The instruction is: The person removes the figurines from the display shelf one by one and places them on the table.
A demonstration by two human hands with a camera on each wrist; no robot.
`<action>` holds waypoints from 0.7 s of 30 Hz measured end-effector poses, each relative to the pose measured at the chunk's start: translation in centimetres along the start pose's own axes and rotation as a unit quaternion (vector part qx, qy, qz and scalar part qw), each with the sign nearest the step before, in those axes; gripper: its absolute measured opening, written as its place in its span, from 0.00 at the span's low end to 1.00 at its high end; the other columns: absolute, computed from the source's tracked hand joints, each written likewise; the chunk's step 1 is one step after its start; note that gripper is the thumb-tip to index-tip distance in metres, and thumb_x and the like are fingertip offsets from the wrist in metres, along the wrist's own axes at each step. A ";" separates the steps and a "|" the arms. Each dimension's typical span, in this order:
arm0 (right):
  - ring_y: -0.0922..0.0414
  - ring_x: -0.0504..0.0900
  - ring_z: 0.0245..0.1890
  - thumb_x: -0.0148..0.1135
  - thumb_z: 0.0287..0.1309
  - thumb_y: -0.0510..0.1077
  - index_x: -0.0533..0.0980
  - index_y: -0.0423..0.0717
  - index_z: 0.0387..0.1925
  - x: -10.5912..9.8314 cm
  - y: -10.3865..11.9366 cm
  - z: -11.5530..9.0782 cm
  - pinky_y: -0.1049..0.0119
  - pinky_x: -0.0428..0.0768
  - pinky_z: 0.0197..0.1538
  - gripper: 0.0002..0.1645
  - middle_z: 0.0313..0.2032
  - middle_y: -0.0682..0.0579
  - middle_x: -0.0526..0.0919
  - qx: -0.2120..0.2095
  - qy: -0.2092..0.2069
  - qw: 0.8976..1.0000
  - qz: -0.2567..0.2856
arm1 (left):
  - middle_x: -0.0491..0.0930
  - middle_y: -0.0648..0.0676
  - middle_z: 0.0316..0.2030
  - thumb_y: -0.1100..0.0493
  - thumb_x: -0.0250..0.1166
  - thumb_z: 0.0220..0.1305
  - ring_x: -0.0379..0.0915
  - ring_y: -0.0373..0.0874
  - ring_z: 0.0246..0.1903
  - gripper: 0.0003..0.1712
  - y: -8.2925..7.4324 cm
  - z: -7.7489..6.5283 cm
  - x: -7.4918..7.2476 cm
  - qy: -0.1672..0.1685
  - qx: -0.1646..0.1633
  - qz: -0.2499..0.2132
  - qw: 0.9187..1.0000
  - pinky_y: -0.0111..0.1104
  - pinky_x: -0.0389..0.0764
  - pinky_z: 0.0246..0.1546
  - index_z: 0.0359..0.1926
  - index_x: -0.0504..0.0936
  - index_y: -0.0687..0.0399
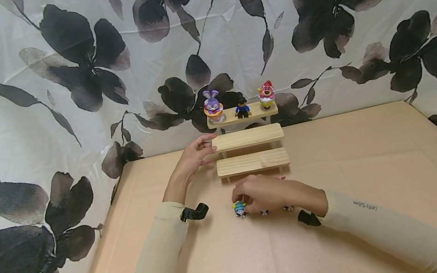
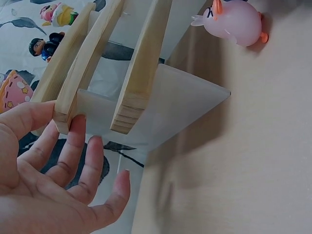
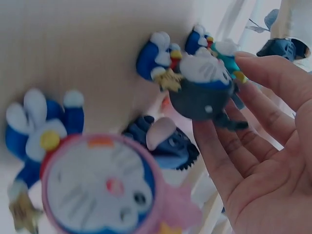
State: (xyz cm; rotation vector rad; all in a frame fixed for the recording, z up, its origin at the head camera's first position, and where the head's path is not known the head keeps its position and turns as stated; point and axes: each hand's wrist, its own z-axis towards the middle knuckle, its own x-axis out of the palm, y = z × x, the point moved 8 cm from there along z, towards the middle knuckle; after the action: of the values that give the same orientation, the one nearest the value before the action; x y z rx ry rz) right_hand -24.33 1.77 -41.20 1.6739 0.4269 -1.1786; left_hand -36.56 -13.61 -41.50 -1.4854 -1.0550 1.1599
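My left hand [image 1: 197,154] pinches the left end of the middle plank of a three-tier wooden display stand [image 1: 248,138], thumb on top and fingers beneath. Over a row of small cat figurines, my right hand [image 1: 263,193] reaches leftward. Its thumb and index finger are at the head of the teal-hatted figurine [image 1: 239,209], the leftmost one, with the index fingertip partly hidden. In the right wrist view, a grey-hooded figurine [image 3: 204,92] stands in front of that one, and a pink-hooded figurine [image 3: 102,185] is nearest the camera.
On the top plank stand a purple rabbit figure [image 1: 213,106], a black-haired figure in blue [image 1: 242,108] and a pink bear figure [image 1: 266,94]. A blue donkey-like figure [image 3: 165,144] and a pink round toy [image 2: 234,22] stand between row and stand. Floral cloth [image 1: 207,26] hangs behind.
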 end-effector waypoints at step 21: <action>0.63 0.82 0.37 0.66 0.62 0.37 0.85 0.44 0.46 -4.7 -1.3 -2.4 0.66 0.82 0.44 0.11 0.42 0.54 0.87 0.028 -0.099 0.995 -0.003 | 0.76 0.52 0.45 0.61 0.66 0.69 0.73 0.47 0.47 0.22 0.0 0.1 -0.1 -0.006 0.005 -0.002 1.000 0.60 0.69 0.59 0.63 0.79 0.47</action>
State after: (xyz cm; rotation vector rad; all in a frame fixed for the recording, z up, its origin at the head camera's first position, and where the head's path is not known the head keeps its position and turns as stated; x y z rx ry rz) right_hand -26.26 5.56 -37.81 1.5849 0.2780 -1.3575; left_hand -36.66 -13.64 -41.49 -1.4696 -1.0597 1.1707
